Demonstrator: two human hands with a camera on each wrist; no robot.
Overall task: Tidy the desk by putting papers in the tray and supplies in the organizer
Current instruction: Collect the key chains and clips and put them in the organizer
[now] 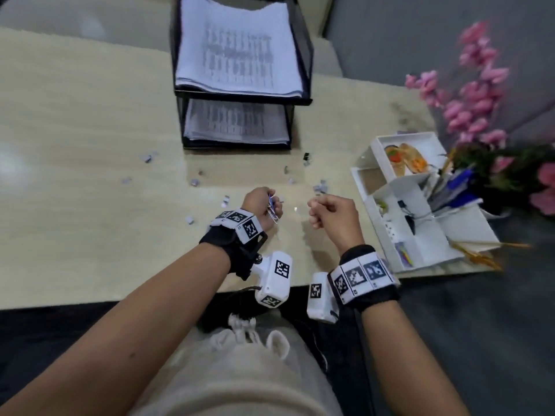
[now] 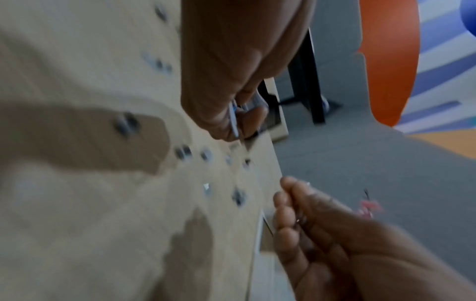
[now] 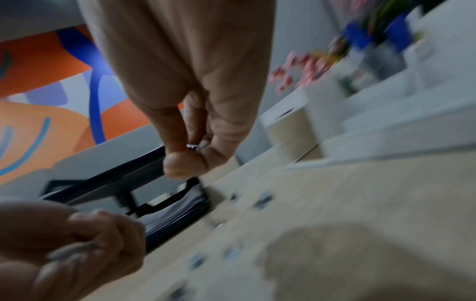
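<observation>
— Left hand (image 1: 262, 205)? Curled round a bunch of paper clips (image 1: 272, 209), count unclear.
— Right hand (image 1: 330, 212)? Pinching one small silver clip (image 3: 193, 147).
— Beyond? Scattered clips (image 1: 195, 182) on desk (image 1: 75, 139), uncounted; two-tier tray (image 1: 300, 100) holding papers (image 1: 237, 49); one white organizer (image 1: 420, 235).

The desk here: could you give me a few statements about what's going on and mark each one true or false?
1. Both levels of the black paper tray hold printed sheets. True.
2. The left hand is empty. False: its grip is closed on a few paper clips.
3. The white organizer sits on the person's right side of the desk. True.
4. The right hand lies flat on the desk. False: it is raised, fingers curled, pinching a small shiny piece.
5. Small clips lie scattered on the desk in front of the tray. True.
6. The pink flowers stand at the left edge. False: they are at the right, behind the organizer.
</observation>
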